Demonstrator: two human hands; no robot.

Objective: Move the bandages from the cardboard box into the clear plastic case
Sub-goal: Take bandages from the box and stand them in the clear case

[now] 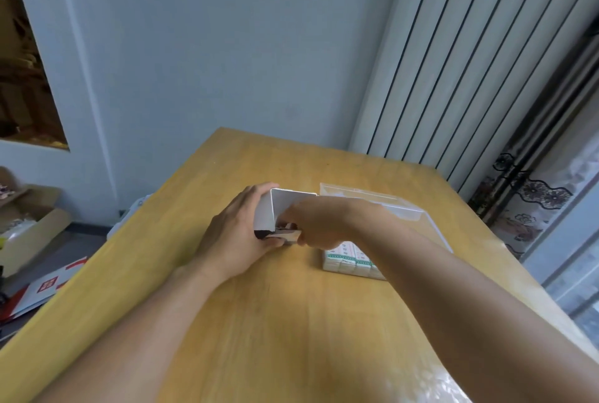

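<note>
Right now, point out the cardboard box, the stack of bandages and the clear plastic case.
cardboard box (pixel 293 204), head view, its white inner wall.
stack of bandages (pixel 348 261), head view, the green-and-white front of the stack.
clear plastic case (pixel 402 211), head view, its far rim.

1. The right hand (pixel 319 224) covers the mouth of the cardboard box (pixel 285 208), so what its fingertips hold there cannot be told.
2. The small dark-and-pale thing between both hands is too blurred to name.
3. The right forearm hides the near right corner of the bandages (pixel 348 260) and part of the clear plastic case (pixel 402 211).
4. The left hand (pixel 236 234) hides the box's left wall.
5. Print on the bandages is too small to read.
6. Both elbows are cut off by the bottom edge.
</note>
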